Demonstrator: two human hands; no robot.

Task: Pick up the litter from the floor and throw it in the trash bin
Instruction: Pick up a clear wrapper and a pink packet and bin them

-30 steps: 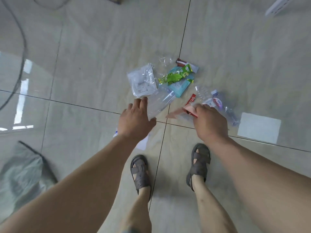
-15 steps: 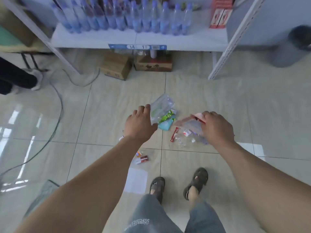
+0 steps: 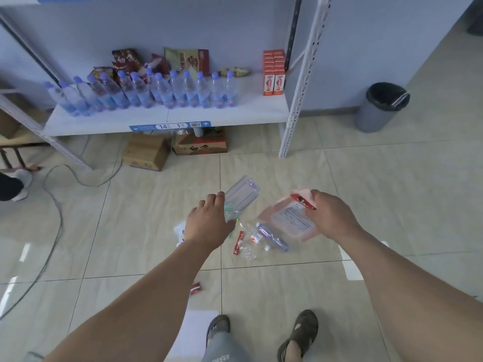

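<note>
1. The left hand (image 3: pixel 209 226) grips a clear plastic package (image 3: pixel 241 195), fingers curled round its near end; the right hand (image 3: pixel 332 218) pinches a pink-edged pouch (image 3: pixel 292 220) together with a small red wrapper (image 3: pixel 303 201).
2. More litter lies on the floor (image 3: pixel 392 192) between and below the hands: a crushed water bottle (image 3: pixel 271 237), a red stick wrapper (image 3: pixel 238 242), a white bag (image 3: pixel 180 232) partly hidden by the left wrist, and a red scrap (image 3: pixel 196 288) nearer the feet.
3. Risk: the right hand's pinch holds two loose, light pieces, so one could slip free on the way.
4. Risk: the cable (image 3: pixel 56 218) on the left could catch a foot.
5. The trash bin (image 3: pixel 380 107) stands far right beside the shelf upright, lined with a black bag; its contents are not visible.
</note>
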